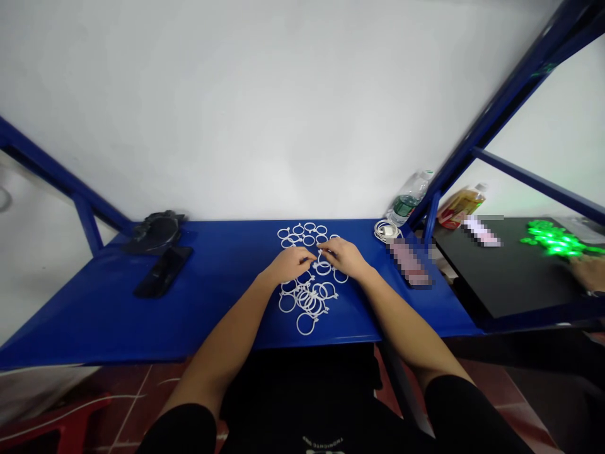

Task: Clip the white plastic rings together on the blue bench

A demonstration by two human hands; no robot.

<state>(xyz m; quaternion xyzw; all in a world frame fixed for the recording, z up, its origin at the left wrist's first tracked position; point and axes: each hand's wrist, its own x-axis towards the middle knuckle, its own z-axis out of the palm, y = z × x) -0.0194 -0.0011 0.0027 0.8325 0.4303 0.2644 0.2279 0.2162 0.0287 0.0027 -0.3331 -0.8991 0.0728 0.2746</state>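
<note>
"How are the white rings (pixel 311 304) best handled?"
"Lightly, one at a time by the small tabs (pixel 316 320), so overlapping ones don't drag."
"And the fingers?"
"Bent, on both the left hand (pixel 287 265) and right hand (pixel 344 257), among the rings; whether they pinch one, nobody can tell."
"The rings' look?"
"Thin, round, strewn mid-way along the blue table (pixel 227 277)."
</note>
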